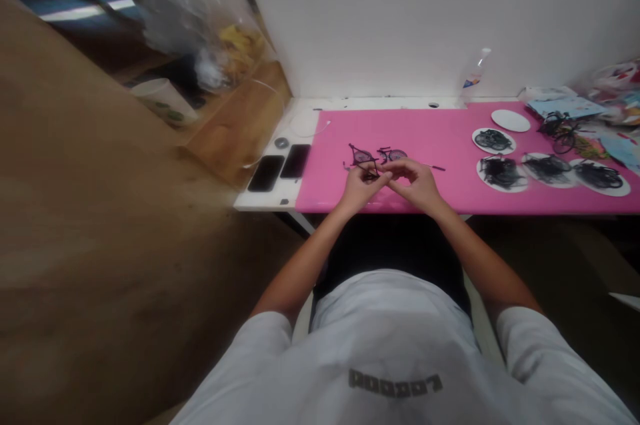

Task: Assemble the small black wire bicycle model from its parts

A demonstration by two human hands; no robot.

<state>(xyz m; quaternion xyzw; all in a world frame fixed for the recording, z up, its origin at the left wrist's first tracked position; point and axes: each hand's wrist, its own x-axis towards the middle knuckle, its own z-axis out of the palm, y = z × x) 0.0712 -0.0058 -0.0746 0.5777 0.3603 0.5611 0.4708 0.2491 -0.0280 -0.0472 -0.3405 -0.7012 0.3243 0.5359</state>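
Observation:
My left hand (361, 188) is closed around a small dark toy bicycle frame (354, 150), just over the front part of the pink table mat (340, 132). My right hand (416, 183) meets it from the other side, thumb and fingertips pinched together at the frame; whether a tiny part sits between them is too small to see. Beyond the fingers lies another small bicycle part with a wheel (398, 155). A thin screwdriver-like tool (437, 168) rests to the right of my right hand.
On the right stand several white plates (511, 120), most holding black parts, with an assembled toy bicycle (564, 138) behind them. Two dark phones (266, 173) lie at the left end. A plastic bottle (475, 75) stands by the wall. A wooden box (240, 125) adjoins the table's left.

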